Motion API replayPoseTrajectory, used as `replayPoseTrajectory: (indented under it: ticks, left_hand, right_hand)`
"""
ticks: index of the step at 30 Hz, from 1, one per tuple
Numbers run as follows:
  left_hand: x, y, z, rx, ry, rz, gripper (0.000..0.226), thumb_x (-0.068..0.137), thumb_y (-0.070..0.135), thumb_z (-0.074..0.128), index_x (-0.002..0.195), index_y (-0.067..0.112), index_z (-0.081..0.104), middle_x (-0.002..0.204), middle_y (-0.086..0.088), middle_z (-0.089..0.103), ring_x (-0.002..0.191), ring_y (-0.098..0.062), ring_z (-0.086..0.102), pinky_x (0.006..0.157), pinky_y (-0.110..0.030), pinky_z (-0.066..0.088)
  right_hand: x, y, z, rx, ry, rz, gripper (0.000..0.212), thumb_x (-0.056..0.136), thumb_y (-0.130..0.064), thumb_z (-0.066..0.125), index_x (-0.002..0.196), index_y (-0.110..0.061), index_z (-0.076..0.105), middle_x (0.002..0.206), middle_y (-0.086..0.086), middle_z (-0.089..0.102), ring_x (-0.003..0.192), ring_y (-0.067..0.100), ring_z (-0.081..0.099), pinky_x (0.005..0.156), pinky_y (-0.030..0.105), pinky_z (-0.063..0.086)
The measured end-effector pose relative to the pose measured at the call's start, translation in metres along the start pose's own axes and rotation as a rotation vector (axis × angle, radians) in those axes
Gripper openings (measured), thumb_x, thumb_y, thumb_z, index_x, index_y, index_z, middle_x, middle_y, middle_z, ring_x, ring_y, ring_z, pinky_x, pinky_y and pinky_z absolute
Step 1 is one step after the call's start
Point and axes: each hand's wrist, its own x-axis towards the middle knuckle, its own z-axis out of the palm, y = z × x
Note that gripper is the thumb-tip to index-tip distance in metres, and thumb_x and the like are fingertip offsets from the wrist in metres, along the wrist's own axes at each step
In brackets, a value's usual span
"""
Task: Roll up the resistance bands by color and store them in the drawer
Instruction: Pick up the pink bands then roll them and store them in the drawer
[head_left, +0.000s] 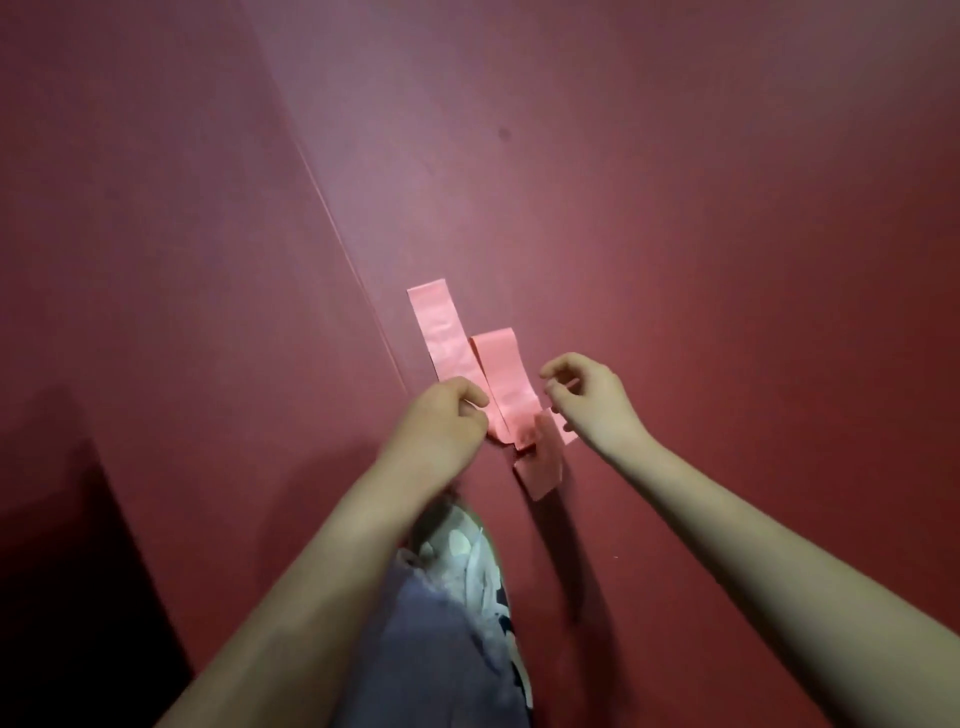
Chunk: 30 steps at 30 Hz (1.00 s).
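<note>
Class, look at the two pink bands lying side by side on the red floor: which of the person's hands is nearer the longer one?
Left. The left hand covers the near end of the longer pink band; the right hand is beyond the shorter band.

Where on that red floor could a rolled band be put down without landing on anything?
The red floor is bare beyond and to the right of the pink bands, and left of the seam line. It is crowded between the left hand and right hand, where the band ends overlap, and just below by the shoe.
</note>
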Motion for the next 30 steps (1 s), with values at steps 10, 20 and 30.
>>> replayPoseTrajectory:
  ticks: [10,20,30]
  left_hand:
    - [0.054,-0.041,0.009,-0.14,-0.026,-0.009,0.023,0.084,0.001,0.052,0.074,0.022,0.053,0.062,0.005,0.05,0.055,-0.008,0.047,0.061,-0.019,0.04]
    - [0.061,-0.059,-0.01,-0.331,0.196,-0.101,0.026,0.085,0.0,0.051,0.074,0.024,0.055,0.076,0.001,0.055,0.068,-0.012,0.049,0.054,-0.013,0.038]
    - [0.033,-0.043,-0.007,-0.368,0.241,0.046,0.039,0.086,0.015,0.057,0.123,0.01,0.048,0.119,-0.003,0.06,0.105,0.002,0.054,0.095,-0.016,0.041]
  right_hand:
    - [0.132,-0.041,0.082,-0.28,0.03,-0.253,0.047,0.084,-0.016,0.054,0.129,-0.006,0.043,0.131,0.016,0.049,0.12,0.033,0.044,0.098,0.036,0.033]
    - [0.16,-0.053,0.091,-0.475,-0.054,-0.404,0.023,0.083,-0.012,0.045,0.103,-0.008,0.056,0.117,0.016,0.048,0.112,0.032,0.043,0.089,0.035,0.034]
    - [0.012,-0.047,0.048,0.359,-0.227,-0.467,0.022,0.079,0.001,0.052,0.077,-0.02,0.046,0.063,-0.014,0.045,0.052,-0.003,0.042,0.056,0.01,0.033]
